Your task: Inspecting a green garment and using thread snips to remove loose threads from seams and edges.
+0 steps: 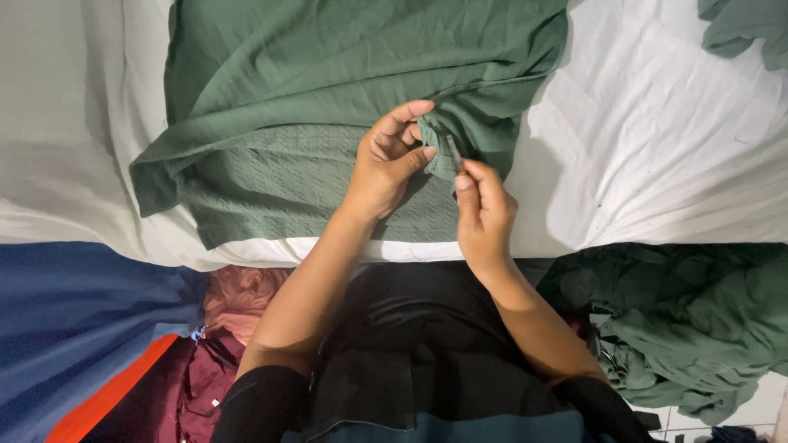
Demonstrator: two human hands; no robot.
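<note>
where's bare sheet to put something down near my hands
Bare white sheet lies right of the green garment, and more left of it. Crowded: around the left hand and right hand, and the clothes piles below.

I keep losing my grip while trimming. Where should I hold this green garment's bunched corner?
Pinch the folded hem just above the small tool, coming from the left as the left hand does. The fabric bunches into a thick ridge there, and the right hand works from below.

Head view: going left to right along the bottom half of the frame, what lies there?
Blue cloth with orange stripe → pink fabric → left hand → right hand → heap of dark green fabric.
</note>
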